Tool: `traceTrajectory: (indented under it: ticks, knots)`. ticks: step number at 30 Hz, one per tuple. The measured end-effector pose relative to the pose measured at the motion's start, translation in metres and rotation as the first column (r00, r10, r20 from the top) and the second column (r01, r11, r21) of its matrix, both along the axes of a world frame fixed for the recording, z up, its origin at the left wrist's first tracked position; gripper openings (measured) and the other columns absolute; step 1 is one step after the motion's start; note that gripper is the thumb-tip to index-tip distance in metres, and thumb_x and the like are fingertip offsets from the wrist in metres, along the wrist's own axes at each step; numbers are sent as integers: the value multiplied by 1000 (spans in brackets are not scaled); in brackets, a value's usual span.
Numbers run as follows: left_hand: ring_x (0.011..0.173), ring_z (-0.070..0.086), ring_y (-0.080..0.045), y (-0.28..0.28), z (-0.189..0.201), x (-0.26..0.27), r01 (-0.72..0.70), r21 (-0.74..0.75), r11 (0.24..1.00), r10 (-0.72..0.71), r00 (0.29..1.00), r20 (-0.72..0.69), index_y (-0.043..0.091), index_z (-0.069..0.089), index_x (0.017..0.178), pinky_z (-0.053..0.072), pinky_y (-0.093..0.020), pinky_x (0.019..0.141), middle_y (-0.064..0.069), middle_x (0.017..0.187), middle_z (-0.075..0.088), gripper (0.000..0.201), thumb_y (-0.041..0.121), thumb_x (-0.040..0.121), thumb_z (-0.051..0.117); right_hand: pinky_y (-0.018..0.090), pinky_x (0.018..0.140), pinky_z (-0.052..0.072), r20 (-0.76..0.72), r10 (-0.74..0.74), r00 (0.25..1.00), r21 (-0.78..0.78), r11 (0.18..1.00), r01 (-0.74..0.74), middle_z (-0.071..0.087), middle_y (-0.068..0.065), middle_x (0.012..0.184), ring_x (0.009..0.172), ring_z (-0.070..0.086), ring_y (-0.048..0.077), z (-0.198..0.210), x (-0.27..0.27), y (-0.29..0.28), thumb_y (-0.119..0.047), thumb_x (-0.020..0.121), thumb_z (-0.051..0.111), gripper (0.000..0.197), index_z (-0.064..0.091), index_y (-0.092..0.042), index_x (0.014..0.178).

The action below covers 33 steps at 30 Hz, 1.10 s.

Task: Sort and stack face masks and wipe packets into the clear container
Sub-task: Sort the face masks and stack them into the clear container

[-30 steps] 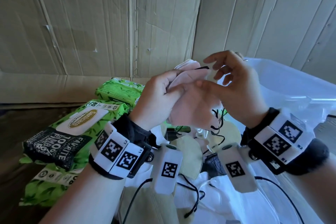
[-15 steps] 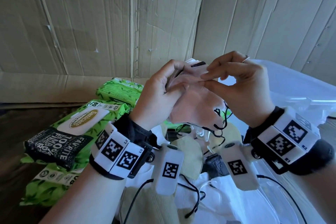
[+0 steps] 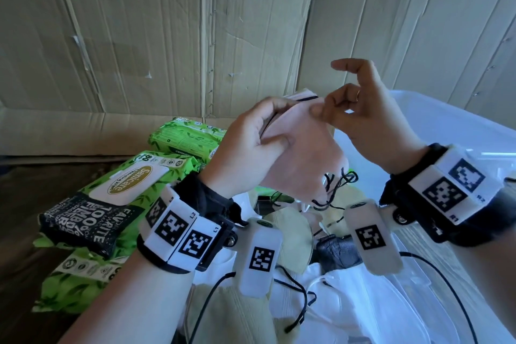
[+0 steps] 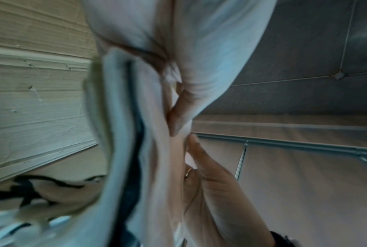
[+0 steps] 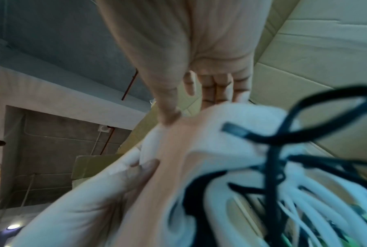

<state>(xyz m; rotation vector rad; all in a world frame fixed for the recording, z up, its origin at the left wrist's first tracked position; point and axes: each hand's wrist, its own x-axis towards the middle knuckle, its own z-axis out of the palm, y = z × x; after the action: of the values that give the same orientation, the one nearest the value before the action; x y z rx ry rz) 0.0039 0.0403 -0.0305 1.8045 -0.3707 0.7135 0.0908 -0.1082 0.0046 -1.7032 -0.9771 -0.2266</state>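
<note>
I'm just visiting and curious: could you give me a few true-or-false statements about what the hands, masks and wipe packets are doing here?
1. The left hand grips a stack of pale pink masks. True.
2. The right hand holds a wipe packet. False: it pinches the masks' top edge.
3. Green wipe packets lie to the left. True.
4. The masks have white ear loops. False: the held ones' loops are black.
5. The clear container is on the left. False: right.

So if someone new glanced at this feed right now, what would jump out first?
Centre frame, the left hand grips a small stack of pale pink fabric face masks with dangling black ear loops, while the right hand pinches the stack's top edge. To the left lie bright green wipe packets; behind the right hand sits the clear plastic container.
</note>
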Motion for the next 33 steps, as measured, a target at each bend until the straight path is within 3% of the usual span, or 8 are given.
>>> traceTrajectory:
  ticks: [3,5,10,13,18,23,27,33]
  knots:
    - [130,33,11,1,0,0,9,95,995,-11,1000,22,29,31,135,24,-13,110,21,139,36,68,-13,86,51,18,83,41,-6,115,993,-252,961,-113,55,-4,119,104,55,11,-8,-3,-1,-44,75,58,75,30,-14,138]
    - [125,20,25,2,-3,3,-45,139,989,41,999,33,25,20,142,16,-2,104,26,137,25,71,-7,88,53,15,76,47,-145,273,951,-302,903,-306,65,-12,107,97,61,1,-18,-2,-2,-25,73,71,56,46,-16,122]
    - [88,56,-8,1,-5,6,-273,-154,950,279,960,16,15,22,145,41,-20,86,-9,97,59,72,23,87,64,22,70,52,-86,214,973,31,977,-212,65,-6,82,75,60,4,-30,4,4,-18,76,62,17,59,-16,93]
    - [93,57,2,-5,-3,6,-168,-323,931,167,985,-29,14,18,146,41,-19,97,3,107,61,75,15,87,63,22,77,51,-31,194,980,203,962,-184,65,-3,93,85,61,5,-35,3,13,-16,86,53,27,53,-4,109]
    - [110,58,-13,0,-3,4,-182,-150,972,204,968,144,28,36,131,46,-34,98,-2,133,49,75,-1,71,71,11,66,47,-37,179,983,151,974,-171,67,-20,74,71,61,-7,-37,0,14,-16,90,53,8,54,-18,97]
    - [91,54,11,6,-1,1,-93,41,995,86,987,136,24,55,97,36,-6,85,24,94,62,50,-17,71,65,14,64,48,-147,257,955,-161,947,-279,67,-15,75,70,61,-4,-23,7,-6,-3,57,83,51,56,-19,97]
    - [81,58,-1,16,-1,-3,-9,76,997,20,990,-143,27,67,86,39,-12,72,23,86,69,44,-16,82,55,18,51,45,-232,158,960,-241,947,-214,61,-11,52,47,51,2,-27,17,-16,18,68,67,54,53,-25,97]
    - [92,59,9,43,2,-5,-147,44,988,153,963,-223,22,71,93,41,-5,77,17,102,67,42,-15,81,53,29,81,51,-511,264,818,-123,919,-374,70,3,87,80,64,18,-45,29,-9,-4,64,73,48,56,-19,106]
